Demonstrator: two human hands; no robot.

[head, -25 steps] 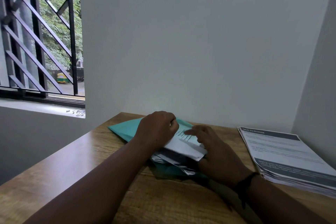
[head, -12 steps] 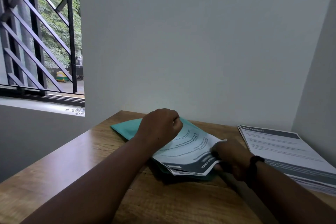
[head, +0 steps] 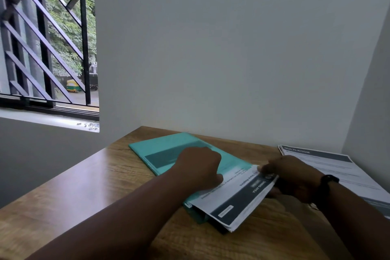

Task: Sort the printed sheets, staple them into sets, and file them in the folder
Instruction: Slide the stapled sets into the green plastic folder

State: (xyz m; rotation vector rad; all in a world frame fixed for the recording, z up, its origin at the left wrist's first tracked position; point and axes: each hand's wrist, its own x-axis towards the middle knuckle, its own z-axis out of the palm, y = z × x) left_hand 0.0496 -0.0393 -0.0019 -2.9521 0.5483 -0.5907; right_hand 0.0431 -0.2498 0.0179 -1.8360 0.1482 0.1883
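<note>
Right hand (head: 293, 177) fingers pinching white printed sheet set (head: 236, 198); left hand (head: 200, 167), apparently curled, pinning translucent teal plastic folder (head: 160, 150); misalignment risks crumpled corners.

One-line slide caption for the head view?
Left hand presses the teal folder while right hand pinches a printed set partly inside it; more sheets wait right.

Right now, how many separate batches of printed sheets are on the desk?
2. One set sticks out of the teal folder, pinched by the right hand; one stack lies at the far right. The folder may hide more.
</note>
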